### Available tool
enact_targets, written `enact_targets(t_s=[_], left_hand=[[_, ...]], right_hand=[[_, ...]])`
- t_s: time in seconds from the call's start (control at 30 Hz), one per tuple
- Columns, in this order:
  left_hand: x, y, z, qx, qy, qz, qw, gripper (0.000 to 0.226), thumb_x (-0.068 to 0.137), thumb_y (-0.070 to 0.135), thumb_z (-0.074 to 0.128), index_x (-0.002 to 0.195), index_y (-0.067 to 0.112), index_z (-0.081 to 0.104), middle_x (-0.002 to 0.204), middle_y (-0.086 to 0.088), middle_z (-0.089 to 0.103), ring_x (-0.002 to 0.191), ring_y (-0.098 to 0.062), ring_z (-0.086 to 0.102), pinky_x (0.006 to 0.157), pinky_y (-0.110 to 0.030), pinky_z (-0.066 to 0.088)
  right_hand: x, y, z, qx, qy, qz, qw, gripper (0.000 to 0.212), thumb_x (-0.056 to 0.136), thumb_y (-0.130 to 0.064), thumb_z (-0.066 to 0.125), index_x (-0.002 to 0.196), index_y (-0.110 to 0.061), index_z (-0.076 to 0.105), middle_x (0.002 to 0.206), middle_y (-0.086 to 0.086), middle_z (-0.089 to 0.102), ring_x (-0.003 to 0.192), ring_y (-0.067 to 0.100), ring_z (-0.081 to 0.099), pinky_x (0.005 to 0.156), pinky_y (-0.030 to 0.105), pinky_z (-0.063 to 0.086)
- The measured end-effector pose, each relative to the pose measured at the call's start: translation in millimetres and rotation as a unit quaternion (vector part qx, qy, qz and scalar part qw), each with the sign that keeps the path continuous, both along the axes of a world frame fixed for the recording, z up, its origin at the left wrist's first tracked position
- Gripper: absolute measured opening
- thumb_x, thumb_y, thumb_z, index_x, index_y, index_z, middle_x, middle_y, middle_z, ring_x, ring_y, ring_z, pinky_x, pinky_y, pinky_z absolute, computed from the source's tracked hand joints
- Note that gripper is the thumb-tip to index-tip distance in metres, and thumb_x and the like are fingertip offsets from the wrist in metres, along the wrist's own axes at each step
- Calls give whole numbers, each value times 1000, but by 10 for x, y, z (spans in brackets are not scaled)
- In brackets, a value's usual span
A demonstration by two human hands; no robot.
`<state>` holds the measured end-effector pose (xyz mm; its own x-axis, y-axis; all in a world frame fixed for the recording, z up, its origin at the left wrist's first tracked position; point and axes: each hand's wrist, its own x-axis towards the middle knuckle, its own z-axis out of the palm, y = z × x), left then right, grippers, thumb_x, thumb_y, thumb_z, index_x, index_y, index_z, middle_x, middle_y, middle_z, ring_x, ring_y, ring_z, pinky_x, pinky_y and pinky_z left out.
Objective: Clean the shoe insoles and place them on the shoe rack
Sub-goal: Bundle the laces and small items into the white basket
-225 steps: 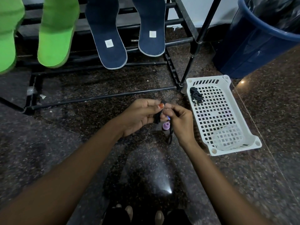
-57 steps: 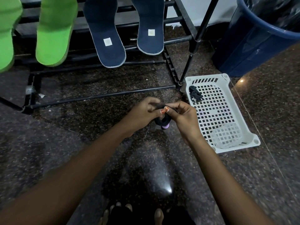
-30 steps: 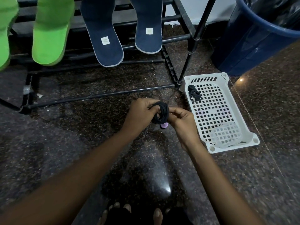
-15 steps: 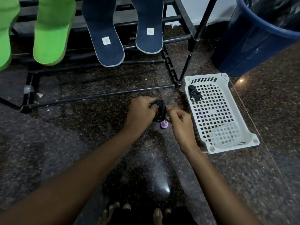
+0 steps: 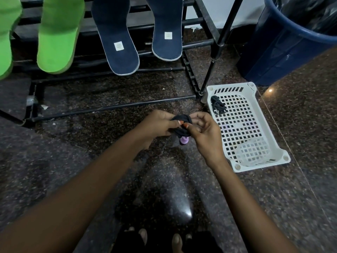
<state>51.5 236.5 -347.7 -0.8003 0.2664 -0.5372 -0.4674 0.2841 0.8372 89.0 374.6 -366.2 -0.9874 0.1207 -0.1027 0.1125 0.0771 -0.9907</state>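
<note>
Two green insoles (image 5: 58, 37) and two navy insoles (image 5: 118, 37) lean on the bars of the black shoe rack (image 5: 113, 106) at the top. Over the floor in front of it, my left hand (image 5: 156, 125) grips a coiled black shoelace (image 5: 181, 125). My right hand (image 5: 202, 132) pinches the same bundle from the right with thumb and finger. A small purple object (image 5: 183, 140) shows just below the lace; what it rests on is hidden.
A white perforated basket (image 5: 259, 110) lies on the floor to the right, with another black lace bundle (image 5: 217, 106) and a clear cup (image 5: 252, 151) in it. A blue bin (image 5: 284, 44) stands at the far right. My feet (image 5: 158, 238) are at the bottom edge.
The loose lace has been wound into a tight coil between both hands. My right hand has shifted its pinch to the coil's right side. The insoles and basket have stayed put.
</note>
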Motion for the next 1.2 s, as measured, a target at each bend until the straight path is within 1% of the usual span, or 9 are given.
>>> enact_targets(t_s=[0.17,0.23,0.43,0.57,0.7,0.83,1.0,1.1,1.2], left_hand=[[-30,-81,53,50,-85,-38,994,13,95,14,54,101,12,65,86,2,66,81,-5,61,68,-14,50],[-24,-96,50,74,-108,-27,991,11,94,13,55,99,12,65,84,2,66,78,-5,60,63,-13,50],[-10,-86,13,152,-134,55,978,9,90,9,58,91,9,67,75,2,68,65,-2,60,59,-12,51],[-22,-92,-5,159,-103,62,980,14,93,11,54,94,6,66,74,4,69,64,1,63,61,-11,52],[-5,-49,-30,127,-63,42,989,16,95,11,52,99,4,66,86,1,67,69,2,63,69,-11,53],[19,-22,-41,92,-12,18,996,17,94,11,54,104,4,66,89,0,67,70,2,65,65,-11,52],[46,25,-100,-58,127,-8,990,18,92,11,61,104,3,71,93,-12,72,71,-8,65,63,-17,54],[56,85,-115,-140,208,-28,968,19,90,12,63,104,3,73,93,-15,73,82,-24,68,75,-38,56],[35,82,-131,-163,218,-17,962,23,91,13,62,110,2,71,99,-14,72,88,-24,68,80,-39,55]], right_hand=[[13,14,2,-33,3,1,999,28,82,10,57,81,-16,49,60,-11,62,55,6,50,51,20,43],[30,15,16,-8,25,-1,1000,29,81,11,58,79,-16,49,68,-11,59,54,2,49,52,16,43],[26,20,-12,81,97,7,992,26,82,1,57,83,-23,65,95,0,62,91,17,61,80,31,52],[47,11,-9,117,97,-4,988,21,80,0,64,94,-15,68,96,0,63,97,12,60,90,28,48],[54,2,-5,192,112,-19,975,17,77,-3,70,94,-4,70,94,-2,60,92,2,56,85,18,48],[47,-23,-38,259,121,-35,958,14,78,-2,69,92,2,70,96,-3,55,91,1,54,81,11,48],[46,-61,-18,284,64,-34,956,4,78,-5,68,76,-1,68,95,-3,53,84,5,52,70,-2,35],[5,-60,9,176,-43,-60,982,16,76,-11,66,61,-6,61,87,0,55,74,2,53,68,11,41],[-45,1,-39,17,-136,-51,989,41,73,-26,62,65,13,53,71,15,50,66,12,48,76,45,48]])
